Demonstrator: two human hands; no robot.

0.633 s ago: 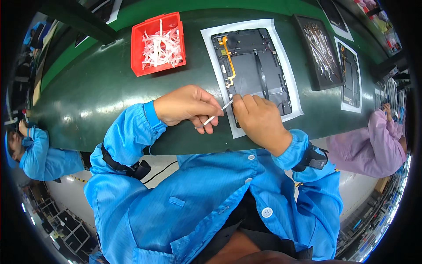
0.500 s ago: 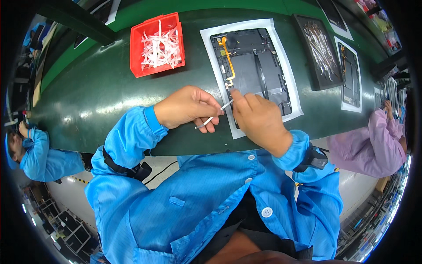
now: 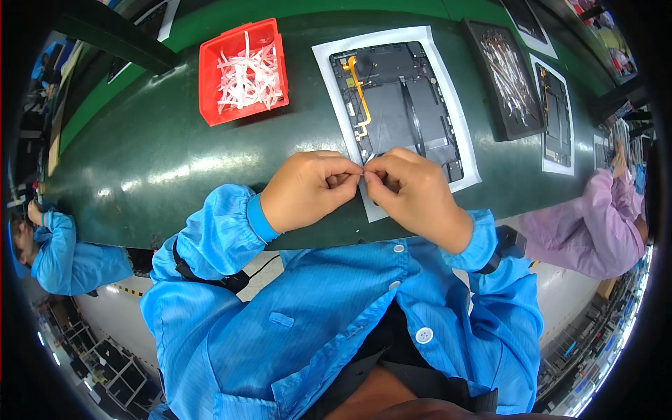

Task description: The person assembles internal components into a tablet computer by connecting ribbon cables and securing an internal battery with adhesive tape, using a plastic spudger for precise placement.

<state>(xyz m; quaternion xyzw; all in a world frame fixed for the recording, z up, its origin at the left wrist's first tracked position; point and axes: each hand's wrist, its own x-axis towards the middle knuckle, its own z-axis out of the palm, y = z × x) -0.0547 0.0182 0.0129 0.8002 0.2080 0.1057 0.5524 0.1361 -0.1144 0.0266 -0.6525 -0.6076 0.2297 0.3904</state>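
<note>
One white sliver [image 3: 369,158] at right hand [image 3: 414,192]; black panel [image 3: 386,115], yellow ribbon cable [image 3: 362,96].

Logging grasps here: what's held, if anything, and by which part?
Apparently a narrow white strip, pinched by the left hand and right hand. Only a sliver shows; the fingers hide where along it they grip, so that can't be told.
</note>
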